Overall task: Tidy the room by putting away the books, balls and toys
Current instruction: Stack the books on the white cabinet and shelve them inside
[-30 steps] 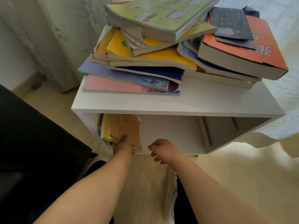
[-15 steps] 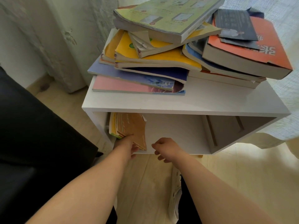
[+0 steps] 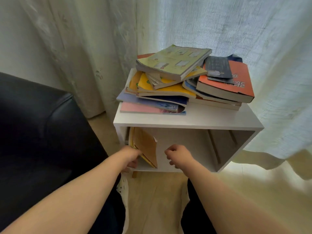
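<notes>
A white cube shelf stands by the curtain. On its top lies a messy pile of books, with a thick orange book at the right. Inside the opening, a few thin books with a brown cover lean against the left wall. My left hand is at their lower front edge, fingers curled against them. My right hand hovers in front of the opening, fingers curled, holding nothing. The fingertips of both hands are hidden.
A black sofa arm fills the left side, close to the shelf. Light curtains hang behind and to the right, pooling on the wooden floor. The right part of the shelf opening holds nothing.
The view has pulled back and risen, so the shelf looks smaller and farther. My left hand slid to the lower left edge of the leaning books. The right hand stays curled.
</notes>
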Demonstrator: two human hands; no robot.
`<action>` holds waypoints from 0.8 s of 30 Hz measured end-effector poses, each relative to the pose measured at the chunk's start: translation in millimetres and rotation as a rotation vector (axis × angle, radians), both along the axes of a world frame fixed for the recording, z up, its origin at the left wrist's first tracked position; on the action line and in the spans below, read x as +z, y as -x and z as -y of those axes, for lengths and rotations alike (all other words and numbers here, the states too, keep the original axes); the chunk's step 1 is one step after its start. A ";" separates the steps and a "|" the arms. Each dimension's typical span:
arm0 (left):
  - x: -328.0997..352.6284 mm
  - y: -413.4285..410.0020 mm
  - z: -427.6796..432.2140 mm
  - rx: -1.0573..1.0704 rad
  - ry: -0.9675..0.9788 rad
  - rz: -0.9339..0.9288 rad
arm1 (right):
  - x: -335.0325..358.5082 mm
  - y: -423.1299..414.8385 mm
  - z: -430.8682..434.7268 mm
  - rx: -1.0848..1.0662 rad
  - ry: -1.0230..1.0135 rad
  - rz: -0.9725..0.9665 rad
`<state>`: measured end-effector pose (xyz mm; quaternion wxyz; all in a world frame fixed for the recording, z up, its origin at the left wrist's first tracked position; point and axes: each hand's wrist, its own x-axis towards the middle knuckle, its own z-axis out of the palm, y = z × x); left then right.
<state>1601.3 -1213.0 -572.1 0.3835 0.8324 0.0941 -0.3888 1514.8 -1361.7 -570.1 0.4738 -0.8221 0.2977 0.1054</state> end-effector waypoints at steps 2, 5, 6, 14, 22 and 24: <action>23.9 0.8 -6.1 -0.052 0.005 0.066 | 18.7 5.3 -5.1 -0.012 0.012 0.028; 60.2 -2.0 -8.9 -0.130 0.055 0.183 | 47.5 6.3 -6.6 -0.046 0.041 0.108; 72.9 -2.5 -8.5 -0.143 0.083 0.224 | 56.8 5.8 -6.4 -0.055 0.048 0.140; 145.9 -6.9 15.1 -0.211 0.260 0.745 | 125.3 -3.8 8.0 -0.092 0.196 0.342; 135.8 -33.7 42.3 -0.341 0.051 1.188 | 135.5 -23.4 35.9 -0.143 0.632 0.372; 142.0 -48.1 50.8 -0.409 0.034 1.248 | 144.5 -36.7 43.3 -0.125 0.690 0.379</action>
